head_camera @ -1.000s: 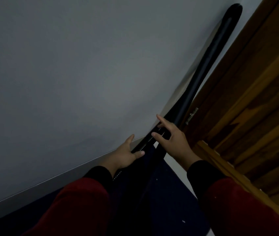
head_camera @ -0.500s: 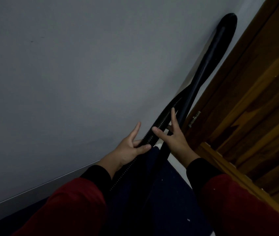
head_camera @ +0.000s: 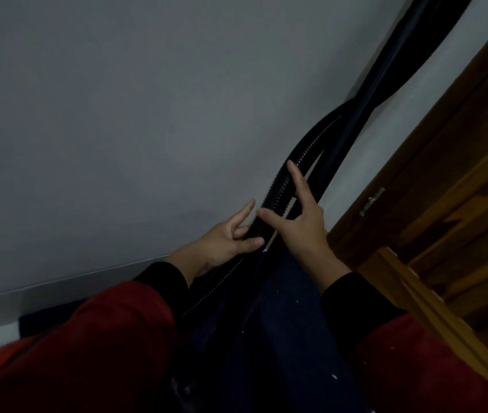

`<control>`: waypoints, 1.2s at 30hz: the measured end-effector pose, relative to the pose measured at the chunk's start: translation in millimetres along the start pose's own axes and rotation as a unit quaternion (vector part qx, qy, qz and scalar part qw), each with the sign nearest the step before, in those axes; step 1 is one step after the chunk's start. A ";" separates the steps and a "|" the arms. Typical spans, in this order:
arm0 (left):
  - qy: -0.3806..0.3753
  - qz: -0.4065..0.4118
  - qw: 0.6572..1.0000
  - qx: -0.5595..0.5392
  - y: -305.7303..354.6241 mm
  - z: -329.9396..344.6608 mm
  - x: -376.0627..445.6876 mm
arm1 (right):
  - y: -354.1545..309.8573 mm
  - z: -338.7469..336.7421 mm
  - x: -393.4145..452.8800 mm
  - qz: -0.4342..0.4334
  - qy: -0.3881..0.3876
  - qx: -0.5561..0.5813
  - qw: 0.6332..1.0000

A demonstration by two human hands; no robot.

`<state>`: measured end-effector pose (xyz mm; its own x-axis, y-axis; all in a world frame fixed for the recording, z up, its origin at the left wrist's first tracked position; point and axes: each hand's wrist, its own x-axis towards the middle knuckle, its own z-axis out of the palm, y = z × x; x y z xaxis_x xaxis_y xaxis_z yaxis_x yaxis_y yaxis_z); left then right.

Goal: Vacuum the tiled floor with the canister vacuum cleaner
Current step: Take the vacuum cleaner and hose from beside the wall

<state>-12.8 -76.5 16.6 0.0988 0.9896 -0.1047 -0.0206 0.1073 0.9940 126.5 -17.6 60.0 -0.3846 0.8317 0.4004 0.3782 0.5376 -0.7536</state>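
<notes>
— Left hand (head_camera: 224,239) state?
— Pinched on the black ribbed vacuum hose (head_camera: 278,192) beside the grey wall (head_camera: 117,129); right hand (head_camera: 299,222) spread, fingers apart, resting on it.
— Progress?
— Barely begun: no canister or tiled floor visible.

A dim room in a home: plain grey painted wall (head_camera: 117,114), varnished brown wooden door (head_camera: 460,174) (small metal latch (head_camera: 371,201) on it), dark navy carpet (head_camera: 281,338).
</notes>
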 end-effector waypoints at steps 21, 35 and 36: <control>0.295 -0.209 0.864 0.350 -61.3 -57.0 -272.8 | -113.8 88.2 -28.3 -0.346 -0.152 -0.068 0.923; 0.334 -0.035 0.885 0.322 -95.2 -74.3 -299.5 | -132.0 161.9 -48.7 -0.451 -0.070 -0.279 0.845; 0.329 -0.027 0.891 0.311 -94.1 -75.1 -299.9 | -133.5 161.5 -50.4 -0.454 -0.076 -0.283 0.841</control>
<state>-115.2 -376.1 -47.9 -0.5260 0.8487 0.0543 0.5416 0.2851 0.7908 -40.6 -153.7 56.2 -0.8186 0.0387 0.5731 0.1946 0.9574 0.2133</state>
